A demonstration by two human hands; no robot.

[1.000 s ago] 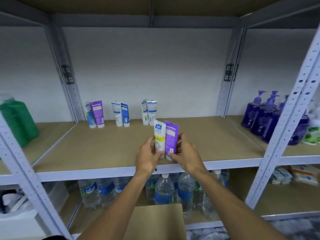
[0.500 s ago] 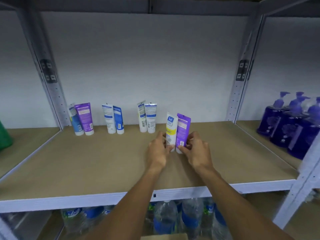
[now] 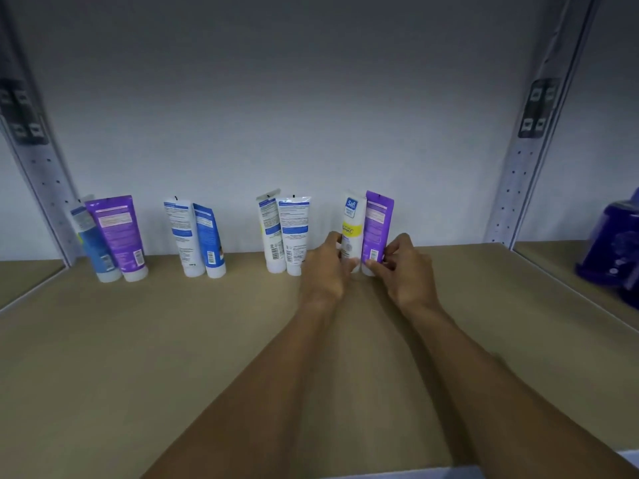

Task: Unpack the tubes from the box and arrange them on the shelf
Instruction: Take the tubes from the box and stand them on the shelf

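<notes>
While both forearms reach toward the back wall (image 3: 311, 115), each hand holds one tube of a pair standing cap-down on the shelf (image 3: 138, 340) at the wall's foot. Left hand (image 3: 325, 271) — fingers curled round the lower half of the white-and-yellow tube (image 3: 352, 219). Right hand (image 3: 404, 271) — thumb and fingertips pinching the lower end of the purple tube (image 3: 378, 219), just above its cap. The two tubes stand upright, touching side by side, close to the wall; the fingers hide whether both caps sit fully on the board. Three more pairs stand along the same wall to the left, all cap-down with their top ends tilted toward it: nearest, a pair of white tubes (image 3: 294, 229); next, a white-and-blue pair (image 3: 207, 236); last, a purple-and-blue pair (image 3: 117, 233) just beside the left post (image 3: 45, 188). At the wall's right end, past the right post (image 3: 518, 174), a dark purple bottle (image 3: 608, 243) stands on the neighbouring board, blurred.
</notes>
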